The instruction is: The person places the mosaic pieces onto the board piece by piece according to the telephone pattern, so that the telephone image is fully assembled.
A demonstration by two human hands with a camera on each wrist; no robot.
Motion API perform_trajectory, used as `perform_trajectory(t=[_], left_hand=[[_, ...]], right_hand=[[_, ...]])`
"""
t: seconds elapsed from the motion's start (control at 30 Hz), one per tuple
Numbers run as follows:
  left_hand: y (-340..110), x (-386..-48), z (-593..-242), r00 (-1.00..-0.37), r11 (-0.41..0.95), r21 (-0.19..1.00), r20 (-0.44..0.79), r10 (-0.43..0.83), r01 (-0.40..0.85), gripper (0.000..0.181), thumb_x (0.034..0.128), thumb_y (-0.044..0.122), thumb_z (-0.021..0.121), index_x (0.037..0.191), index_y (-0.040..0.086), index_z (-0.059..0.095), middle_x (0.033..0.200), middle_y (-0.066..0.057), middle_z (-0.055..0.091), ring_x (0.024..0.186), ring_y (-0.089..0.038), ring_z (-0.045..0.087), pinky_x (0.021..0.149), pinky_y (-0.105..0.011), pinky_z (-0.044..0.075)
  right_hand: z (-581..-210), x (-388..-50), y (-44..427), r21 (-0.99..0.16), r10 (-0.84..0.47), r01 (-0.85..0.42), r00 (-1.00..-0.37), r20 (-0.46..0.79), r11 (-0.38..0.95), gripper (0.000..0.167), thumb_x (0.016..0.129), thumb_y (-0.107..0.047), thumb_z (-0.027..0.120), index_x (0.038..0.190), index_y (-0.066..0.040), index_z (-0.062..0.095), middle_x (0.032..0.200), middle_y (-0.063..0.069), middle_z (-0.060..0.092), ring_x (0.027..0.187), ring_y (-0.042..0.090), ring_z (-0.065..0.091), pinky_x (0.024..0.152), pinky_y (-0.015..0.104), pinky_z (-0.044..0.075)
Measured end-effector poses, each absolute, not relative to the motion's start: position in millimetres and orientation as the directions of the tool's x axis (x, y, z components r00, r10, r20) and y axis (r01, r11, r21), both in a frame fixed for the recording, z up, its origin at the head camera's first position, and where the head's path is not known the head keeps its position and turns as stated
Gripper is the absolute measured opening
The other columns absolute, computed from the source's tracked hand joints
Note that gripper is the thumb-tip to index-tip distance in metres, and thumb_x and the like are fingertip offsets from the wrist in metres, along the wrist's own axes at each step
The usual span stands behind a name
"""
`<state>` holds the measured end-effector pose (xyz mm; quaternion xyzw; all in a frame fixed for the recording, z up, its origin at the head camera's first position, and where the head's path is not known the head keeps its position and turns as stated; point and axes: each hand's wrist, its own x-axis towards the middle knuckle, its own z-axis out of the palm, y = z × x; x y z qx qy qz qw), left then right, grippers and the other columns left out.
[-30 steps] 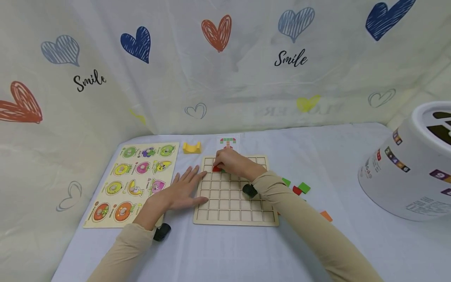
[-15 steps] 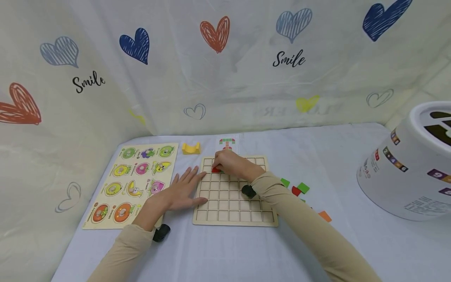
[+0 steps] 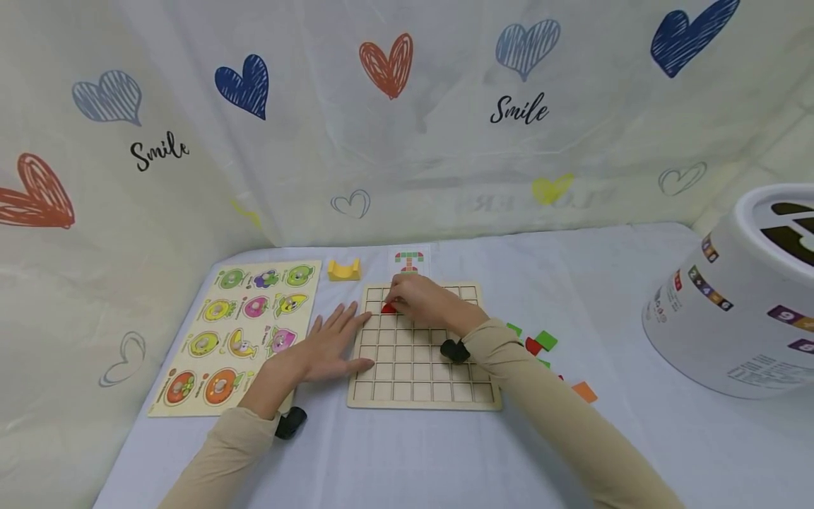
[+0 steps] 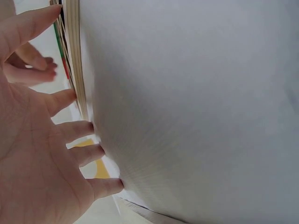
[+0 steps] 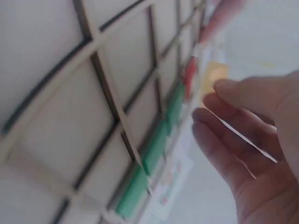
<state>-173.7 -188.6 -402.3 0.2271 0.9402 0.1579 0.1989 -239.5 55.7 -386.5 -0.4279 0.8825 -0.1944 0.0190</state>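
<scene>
The red tile (image 3: 388, 309) lies in a cell near the far left corner of the wooden grid board (image 3: 422, 371), just by the fingertips of my right hand (image 3: 425, 298). That hand is loosely bent with a narrow gap between thumb and fingers, and I see nothing pinched there. My left hand (image 3: 327, 348) is spread wide, thumb and forefinger touching the board's left edge, with the red tile beyond those fingertips. Green tiles (image 5: 154, 140) sit in a row of cells in line with the red one.

The board is pale, bare wood, its thin raised strips making square cells. Behind it lies a flat printed card (image 3: 409, 259); to the left of the card stands a smooth yellow block (image 3: 344, 270) with a scooped top. Loose flat tiles (image 3: 545, 340), green, red and orange, are scattered right of the board on the softly wrinkled white cloth (image 3: 381, 452).
</scene>
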Motion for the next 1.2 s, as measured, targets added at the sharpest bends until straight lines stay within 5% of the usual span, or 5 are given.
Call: perform_trajectory(t=[0.3, 0.6, 0.83, 1.2], left_hand=[[-188.0, -171.4, -400.1, -0.82, 0.847, 0.387, -0.298, 0.489, 0.365, 0.09, 0.0995, 0.056, 0.059, 0.167, 0.01, 0.022, 0.175, -0.019, 0.005, 0.161, -0.04, -0.002, 0.124, -0.067, 0.001], [-190.7, -170.6, -398.2, -0.822, 0.841, 0.398, -0.284, 0.494, 0.367, 0.089, 0.0997, 0.053, 0.06, 0.167, 0.008, 0.022, 0.174, -0.021, 0.005, 0.16, -0.042, -0.001, 0.124, -0.068, 0.0], [-192.1, -169.3, -399.8, -0.819, 0.839, 0.395, -0.284, 0.498, 0.373, 0.09, 0.0999, 0.055, 0.059, 0.167, 0.007, 0.022, 0.174, -0.022, 0.006, 0.16, -0.043, 0.0, 0.123, -0.069, 0.001], [-188.5, -169.8, -399.3, -0.812, 0.839, 0.391, -0.295, 0.504, 0.379, 0.091, 0.1002, 0.056, 0.058, 0.167, 0.008, 0.02, 0.174, -0.021, 0.005, 0.16, -0.041, -0.001, 0.124, -0.067, 0.0]], right_hand=[[-357.1, -212.7, 118.2, -0.426, -0.76, -0.721, -0.641, 0.109, 0.547, 0.01, 0.096, -0.001, 0.074, 0.103, -0.002, 0.08, 0.1, 0.005, 0.072, 0.089, 0.016, 0.069, 0.082, 0.033, 0.058], [-347.1, -194.7, 187.2, -0.483, -0.702, -0.599, -0.71, -0.048, 0.639, 0.014, 0.095, 0.002, 0.072, 0.106, -0.003, 0.079, 0.103, 0.003, 0.072, 0.09, 0.014, 0.067, 0.087, 0.044, 0.059], [-358.1, -191.3, 205.9, -0.466, -0.645, -0.517, -0.746, -0.165, 0.718, 0.018, 0.091, -0.001, 0.079, 0.108, -0.005, 0.079, 0.107, 0.002, 0.069, 0.099, 0.023, 0.066, 0.09, 0.043, 0.058], [-374.3, -187.9, 221.1, -0.521, -0.605, -0.458, -0.782, -0.149, 0.72, 0.02, 0.085, -0.002, 0.085, 0.105, -0.003, 0.079, 0.104, 0.003, 0.066, 0.094, 0.019, 0.065, 0.086, 0.039, 0.059]])
